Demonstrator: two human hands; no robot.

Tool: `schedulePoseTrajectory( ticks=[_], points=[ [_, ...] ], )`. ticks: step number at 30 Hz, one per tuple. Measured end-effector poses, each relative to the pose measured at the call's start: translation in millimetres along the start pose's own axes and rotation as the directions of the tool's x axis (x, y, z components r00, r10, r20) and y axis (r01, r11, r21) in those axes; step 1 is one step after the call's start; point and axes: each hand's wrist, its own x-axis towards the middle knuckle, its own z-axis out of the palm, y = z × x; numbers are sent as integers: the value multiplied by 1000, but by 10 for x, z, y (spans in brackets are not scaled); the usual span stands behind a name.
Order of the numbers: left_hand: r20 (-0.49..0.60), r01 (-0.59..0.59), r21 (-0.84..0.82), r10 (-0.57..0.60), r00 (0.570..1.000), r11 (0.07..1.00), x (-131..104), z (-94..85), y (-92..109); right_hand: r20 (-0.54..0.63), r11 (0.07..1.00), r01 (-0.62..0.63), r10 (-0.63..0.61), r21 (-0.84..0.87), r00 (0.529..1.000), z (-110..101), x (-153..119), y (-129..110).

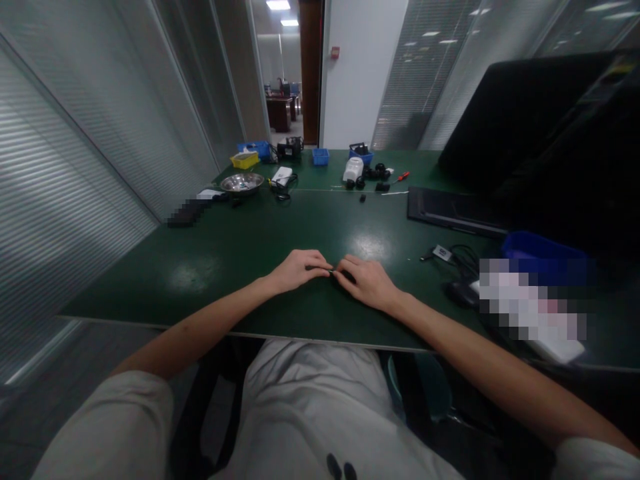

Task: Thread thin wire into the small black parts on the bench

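Note:
My left hand [302, 269] and my right hand [367, 279] meet fingertip to fingertip low over the green tabletop [270, 230], near its front edge. Both are closed in a pinch on a tiny thin piece [331, 271] between them. Fingers cover most of that piece, and it is too small to name. Both wrists rest at or just above the table. A small black part [363, 199] lies beyond my right hand, nearer the table's middle.
A metal bowl [242, 183], a yellow bin [245, 160] and a small blue bin [321, 157] stand far back. A red-handled screwdriver [403, 177] lies beside black parts. On the right are a keyboard [453, 210], a cable [465, 257], a mouse [461, 293] and a large monitor [540, 127].

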Motion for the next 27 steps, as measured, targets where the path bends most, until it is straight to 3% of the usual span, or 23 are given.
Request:
schedulePoseTrajectory(
  ticks=[5, 18, 23, 27],
  points=[
    [23, 4, 24, -4, 1000, 1000, 7, 6, -15, 25, 997, 6, -4, -78, 1000, 29, 7, -11],
    [15, 104, -110, -102, 995, 989, 12, -38, -17, 41, 998, 0, 3, -66, 999, -2, 14, -19],
    [-49, 147, 36, -145, 988, 989, 87, -62, -177, 46, 998, 3, 0, -67, 999, -20, 14, -43],
    [-23, 112, 178, -109, 994, 978, 134, -66, -316, 48, 999, 4, -2, -51, 999, -17, 11, -37]
  ],
)
